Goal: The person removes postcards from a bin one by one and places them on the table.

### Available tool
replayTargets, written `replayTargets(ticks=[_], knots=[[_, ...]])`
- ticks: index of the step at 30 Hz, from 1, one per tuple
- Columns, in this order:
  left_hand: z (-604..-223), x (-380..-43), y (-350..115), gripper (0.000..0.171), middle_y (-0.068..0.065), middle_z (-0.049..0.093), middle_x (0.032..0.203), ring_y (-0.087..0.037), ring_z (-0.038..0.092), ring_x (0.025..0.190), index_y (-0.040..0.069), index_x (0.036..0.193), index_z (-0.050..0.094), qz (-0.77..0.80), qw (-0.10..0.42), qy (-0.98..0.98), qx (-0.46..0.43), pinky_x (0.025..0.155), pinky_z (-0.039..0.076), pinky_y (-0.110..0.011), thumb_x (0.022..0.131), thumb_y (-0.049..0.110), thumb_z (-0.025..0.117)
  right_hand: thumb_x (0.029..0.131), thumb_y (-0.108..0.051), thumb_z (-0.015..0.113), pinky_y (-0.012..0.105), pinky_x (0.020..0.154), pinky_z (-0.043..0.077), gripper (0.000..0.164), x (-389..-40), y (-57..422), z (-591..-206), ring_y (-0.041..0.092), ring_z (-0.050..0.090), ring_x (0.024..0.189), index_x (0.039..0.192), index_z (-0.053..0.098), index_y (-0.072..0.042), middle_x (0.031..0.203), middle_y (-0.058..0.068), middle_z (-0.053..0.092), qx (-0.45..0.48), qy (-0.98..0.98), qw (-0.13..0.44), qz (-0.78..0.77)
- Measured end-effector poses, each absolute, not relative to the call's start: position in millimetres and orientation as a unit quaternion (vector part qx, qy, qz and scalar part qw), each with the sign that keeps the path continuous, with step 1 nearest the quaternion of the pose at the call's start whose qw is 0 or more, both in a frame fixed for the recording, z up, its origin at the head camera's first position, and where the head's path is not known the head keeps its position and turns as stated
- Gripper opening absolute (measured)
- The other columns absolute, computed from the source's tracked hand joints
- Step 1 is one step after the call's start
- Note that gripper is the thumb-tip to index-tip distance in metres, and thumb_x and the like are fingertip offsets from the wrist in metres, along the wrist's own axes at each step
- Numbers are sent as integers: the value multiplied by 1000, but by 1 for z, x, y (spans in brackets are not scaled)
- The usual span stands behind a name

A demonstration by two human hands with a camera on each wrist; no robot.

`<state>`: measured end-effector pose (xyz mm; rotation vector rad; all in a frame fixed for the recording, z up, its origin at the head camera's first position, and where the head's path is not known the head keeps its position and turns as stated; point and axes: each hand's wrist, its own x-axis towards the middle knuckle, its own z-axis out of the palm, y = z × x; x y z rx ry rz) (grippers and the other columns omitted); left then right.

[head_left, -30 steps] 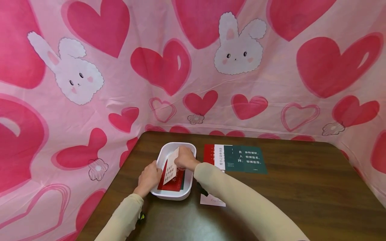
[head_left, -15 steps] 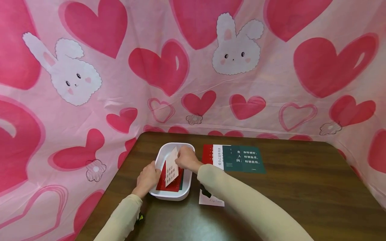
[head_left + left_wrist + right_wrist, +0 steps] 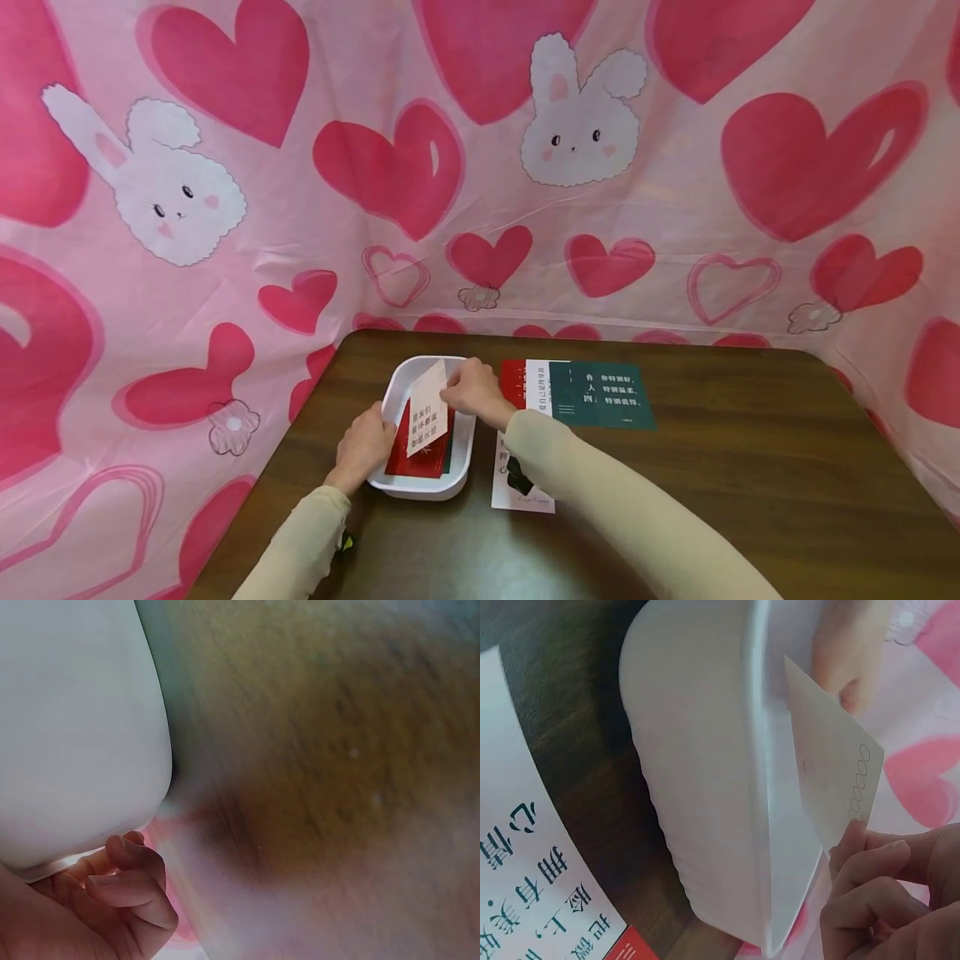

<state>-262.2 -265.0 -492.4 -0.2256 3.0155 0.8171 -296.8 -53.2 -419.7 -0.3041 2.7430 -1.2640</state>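
Observation:
My right hand (image 3: 476, 390) pinches a cream postcard (image 3: 427, 408) by its edge, holding it tilted over the white plastic tub (image 3: 420, 492). Dark printed characters show on its face in the head view; in the right wrist view its back bears a row of small ovals. My left hand (image 3: 365, 444) grips the tub's left rim, and its fingers curl at the edge in the left wrist view. Inside the tub lie a red card (image 3: 412, 467) and a green card (image 3: 447, 460) beneath, partly hidden by the cream one.
Right of the tub, a red card (image 3: 513, 377), a white card (image 3: 537, 392) and dark green cards (image 3: 615, 400) lie overlapping on the brown table (image 3: 720, 467). Nearer, a white printed card (image 3: 504, 492) sits partly under my right sleeve. Pink heart-printed cloth (image 3: 420, 192) hangs behind.
The right hand has shifted right relative to the tub, and the cream postcard has swung to show more of its printed face. The left hand has kept its grip on the rim.

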Motion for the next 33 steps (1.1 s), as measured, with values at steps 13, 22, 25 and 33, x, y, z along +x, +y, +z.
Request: replayTargets(ticks=[13,22,25,33], knots=[[-492,-260,-264,40,-28,66,118,-41,67,97,-9,134,55,263,-5,962,-68,85,57,-62,100,12,58,93,-15,77,27,56,43,18,-293,-31,-414,22,58,73,78,81,-7,70,0,70,-77,890,54,-446],[-492,-259,-265,37,-28,67,113,-41,68,94,-10,130,56,256,-17,965,-59,82,57,-62,101,12,56,93,-15,78,26,48,33,18,-293,-13,-413,19,52,68,78,82,-7,73,5,71,-66,877,52,-474],[-491,-259,-265,38,-27,67,113,-41,67,93,-10,131,56,257,-14,964,-59,82,57,-62,101,12,56,93,-16,79,27,51,37,16,-290,-7,-411,18,53,68,81,83,-7,76,6,73,-60,876,51,-476],[-492,-259,-266,37,-26,67,111,-38,67,91,-11,131,55,260,-6,964,-60,83,57,-62,101,12,57,93,-20,80,32,62,49,16,-284,7,-411,23,60,79,90,84,-6,82,6,74,-50,879,42,-473]])
